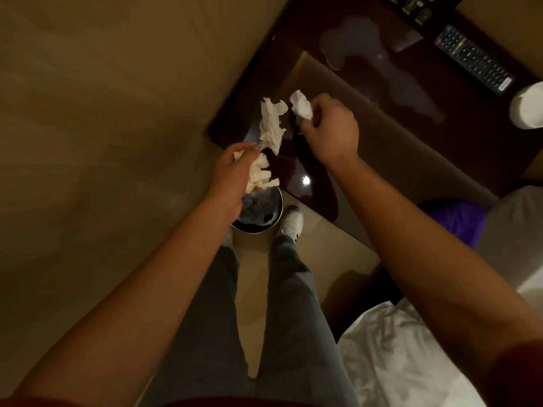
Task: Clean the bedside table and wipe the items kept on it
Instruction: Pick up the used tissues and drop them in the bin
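The dark glossy bedside table (367, 118) fills the upper right. My left hand (232, 174) is shut on crumpled white tissues (260, 173), held just above a round waste bin (261, 212) on the floor. A longer tissue piece (271, 124) sticks up from that hand over the table's near corner. My right hand (332, 127) hovers over the table's front part, shut on a balled white tissue (301, 105). A black remote control (473, 58) lies at the table's far right. A white tissue roll (529, 105) stands at the right edge.
A wall rises on the left. A dark card with printed icons (411, 10) lies at the table's back. White bed sheets (396, 356) and a purple cloth (455, 215) are at lower right. My legs and a white shoe (292, 223) stand beside the bin.
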`<state>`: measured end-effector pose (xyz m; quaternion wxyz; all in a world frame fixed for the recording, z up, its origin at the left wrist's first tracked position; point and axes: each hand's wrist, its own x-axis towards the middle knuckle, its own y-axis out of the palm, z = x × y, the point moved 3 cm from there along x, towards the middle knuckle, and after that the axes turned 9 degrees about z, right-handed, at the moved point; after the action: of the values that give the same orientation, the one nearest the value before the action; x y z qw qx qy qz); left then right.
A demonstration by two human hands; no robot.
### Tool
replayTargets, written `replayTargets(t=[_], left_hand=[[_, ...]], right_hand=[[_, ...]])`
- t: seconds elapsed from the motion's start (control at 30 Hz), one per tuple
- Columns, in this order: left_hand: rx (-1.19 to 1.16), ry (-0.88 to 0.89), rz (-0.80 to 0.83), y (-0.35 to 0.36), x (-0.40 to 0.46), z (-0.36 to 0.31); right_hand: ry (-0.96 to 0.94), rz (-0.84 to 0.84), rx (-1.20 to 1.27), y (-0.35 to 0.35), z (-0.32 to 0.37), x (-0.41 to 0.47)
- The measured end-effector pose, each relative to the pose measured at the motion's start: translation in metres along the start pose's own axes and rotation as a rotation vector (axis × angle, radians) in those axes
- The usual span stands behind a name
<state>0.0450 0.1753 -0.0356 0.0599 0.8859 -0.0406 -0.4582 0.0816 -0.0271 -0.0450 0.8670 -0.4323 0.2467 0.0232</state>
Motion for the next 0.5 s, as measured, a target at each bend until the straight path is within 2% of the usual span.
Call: replayTargets(t=[0.17,0.23,0.33,0.43,0.5], left_hand=[[-0.038,-0.013,0.017,0.003,-0.003,-0.006],[0.033,0.038,0.038,0.004,-0.004,-0.009],[0.259,0.087,0.026,-0.002,-0.009,-0.012],[0.349,0.089,0.012,-0.016,-0.012,-0.01],[0.341,0.073,-0.003,-0.024,-0.014,-0.009]], right_hand=[[-0.12,-0.039,0.22,0.002,0.033,-0.061],[-0.156,0.027,0.232,0.013,0.045,-0.085],[-0.195,0.178,0.265,0.03,0.057,-0.11],[-0.169,0.251,0.405,0.034,0.057,-0.112],[-0.098,0.188,0.439,0.031,0.05,-0.099]])
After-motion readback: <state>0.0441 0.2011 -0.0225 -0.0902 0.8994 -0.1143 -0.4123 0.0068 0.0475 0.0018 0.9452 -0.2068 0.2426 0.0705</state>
